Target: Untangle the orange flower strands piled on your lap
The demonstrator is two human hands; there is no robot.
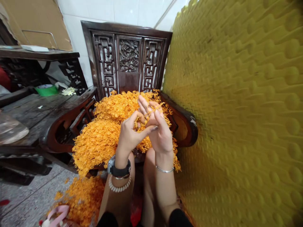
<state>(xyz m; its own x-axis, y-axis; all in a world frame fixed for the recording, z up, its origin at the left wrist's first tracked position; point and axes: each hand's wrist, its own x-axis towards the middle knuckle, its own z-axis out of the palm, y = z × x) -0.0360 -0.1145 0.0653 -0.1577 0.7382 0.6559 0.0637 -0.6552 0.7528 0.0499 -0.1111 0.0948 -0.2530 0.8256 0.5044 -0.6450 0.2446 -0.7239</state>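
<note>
Both my hands meet over a chair seat heaped with thin, spidery orange plastic flower pieces [99,138]. My left hand [131,130], with a dark watch and a beaded bracelet at the wrist, has its fingers curled in a pinch at the lower end of an orange flower piece [152,109]. My right hand [162,134], palm turned inward and a silver bangle on the wrist, holds the same piece between thumb and bent fingers. Some of its fingers stretch upward. The exact grip of the left fingertips is partly hidden.
The dark carved chair back [129,78] stands against a tiled wall. A tall yellow bumpy mat [236,110] closes off the right side. On the left bench [23,107] lie a green tape roll [47,90] and a plastic bag [11,129]. More orange pieces [82,198] lie low at left.
</note>
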